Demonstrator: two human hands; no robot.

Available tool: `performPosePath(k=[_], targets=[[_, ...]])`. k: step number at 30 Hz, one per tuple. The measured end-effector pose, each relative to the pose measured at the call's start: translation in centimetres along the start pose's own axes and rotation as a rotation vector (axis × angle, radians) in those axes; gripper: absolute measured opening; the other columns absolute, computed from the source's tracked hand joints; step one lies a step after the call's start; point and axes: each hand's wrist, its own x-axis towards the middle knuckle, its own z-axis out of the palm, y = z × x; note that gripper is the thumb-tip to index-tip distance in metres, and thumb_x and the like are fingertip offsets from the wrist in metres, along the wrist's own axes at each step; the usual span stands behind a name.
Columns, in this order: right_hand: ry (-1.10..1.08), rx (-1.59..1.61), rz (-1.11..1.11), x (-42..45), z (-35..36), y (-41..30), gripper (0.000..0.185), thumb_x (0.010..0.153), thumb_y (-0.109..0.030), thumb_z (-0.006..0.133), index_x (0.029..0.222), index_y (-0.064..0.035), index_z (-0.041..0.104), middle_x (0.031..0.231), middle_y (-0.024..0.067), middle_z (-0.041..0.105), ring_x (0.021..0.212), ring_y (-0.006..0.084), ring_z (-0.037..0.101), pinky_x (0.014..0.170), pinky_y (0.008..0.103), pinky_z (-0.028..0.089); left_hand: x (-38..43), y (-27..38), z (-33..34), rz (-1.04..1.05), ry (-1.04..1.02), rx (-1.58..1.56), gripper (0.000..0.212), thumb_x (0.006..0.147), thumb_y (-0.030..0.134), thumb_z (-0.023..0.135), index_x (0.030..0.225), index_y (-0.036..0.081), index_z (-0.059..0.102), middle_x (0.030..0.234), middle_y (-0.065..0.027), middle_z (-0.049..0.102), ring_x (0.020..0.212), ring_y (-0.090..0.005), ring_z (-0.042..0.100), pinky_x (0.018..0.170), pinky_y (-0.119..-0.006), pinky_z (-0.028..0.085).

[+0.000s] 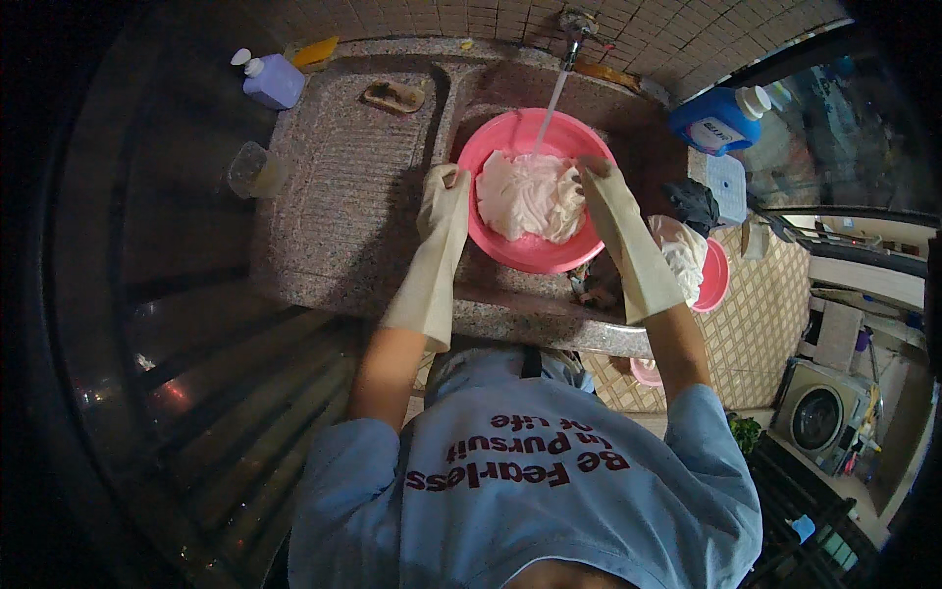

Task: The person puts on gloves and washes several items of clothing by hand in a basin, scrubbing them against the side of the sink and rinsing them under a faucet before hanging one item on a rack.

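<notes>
A pink plastic basin rests in the stone sink, and white cloth lies bunched inside it. Water runs from the metal faucet into the basin. Both hands wear long off-white rubber gloves. My left hand is closed at the basin's left rim and seems to grip it. At the right side of the basin, my right hand has its fingers curled at the edge of the cloth; whether they pinch the cloth or the rim is hard to tell.
A ribbed stone washboard adjoins the sink. Left stand a purple pump bottle and a clear plastic cup. A blue detergent bottle, dark cloth and another white cloth are right. A washing machine stands farther off.
</notes>
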Motion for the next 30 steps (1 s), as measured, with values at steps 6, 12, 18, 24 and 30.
performPosePath(k=[6,12,18,24,30], targets=[[0.01,0.242,-0.103,3.1,0.3,-0.7,0.04,0.103,-0.021,0.051,0.132,0.0057,0.055,0.124,0.0148,0.065,0.109,0.0207,0.065,0.091,0.0329,0.053,-2.8,1.6,1.1,-0.133,-0.171,-0.488,0.024,0.098,0.02,0.065,0.117,0.007,0.061,0.108,-0.0108,0.068,0.093,-0.0201,0.067,0.082,-0.032,0.054],[-0.023,0.143,-0.168,3.9,2.1,-0.1,0.038,0.102,-0.019,0.051,0.132,0.0025,0.057,0.124,0.0129,0.065,0.114,0.0232,0.064,0.094,0.0335,0.051,-3.7,0.9,0.3,-0.122,-0.192,-0.506,0.023,0.1,0.024,0.062,0.116,0.007,0.061,0.108,-0.011,0.068,0.095,-0.0194,0.067,0.084,-0.032,0.053],[-0.062,0.662,0.268,5.7,10.6,5.9,0.036,0.1,-0.022,0.054,0.126,0.0015,0.06,0.115,0.0102,0.068,0.102,0.0248,0.065,0.09,0.0348,0.051,-6.4,1.7,-0.7,-0.046,-0.282,-0.555,0.025,0.099,0.024,0.063,0.117,0.006,0.063,0.105,-0.0081,0.068,0.095,-0.0168,0.065,0.088,-0.032,0.052],[-0.498,0.63,-0.099,4.6,8.3,11.1,0.034,0.103,-0.027,0.055,0.126,-0.0029,0.057,0.103,0.0051,0.066,0.09,0.0162,0.065,0.08,0.0267,0.052,-6.8,2.7,0.4,0.001,-0.494,-0.287,0.034,0.099,0.012,0.061,0.131,0.005,0.056,0.122,-0.0095,0.063,0.112,-0.0175,0.059,0.099,-0.031,0.047],[-0.785,1.021,-0.222,0.1,-2.5,-2.0,0.029,0.105,-0.035,0.053,0.112,-0.0061,0.057,0.093,-0.0044,0.06,0.087,0.0057,0.062,0.08,0.0184,0.05,-3.7,7.8,5.5,-0.132,-0.67,0.033,0.052,0.094,0.018,0.063,0.144,0.014,0.049,0.135,-0.0144,0.059,0.118,-0.0244,0.06,0.099,-0.033,0.048]])
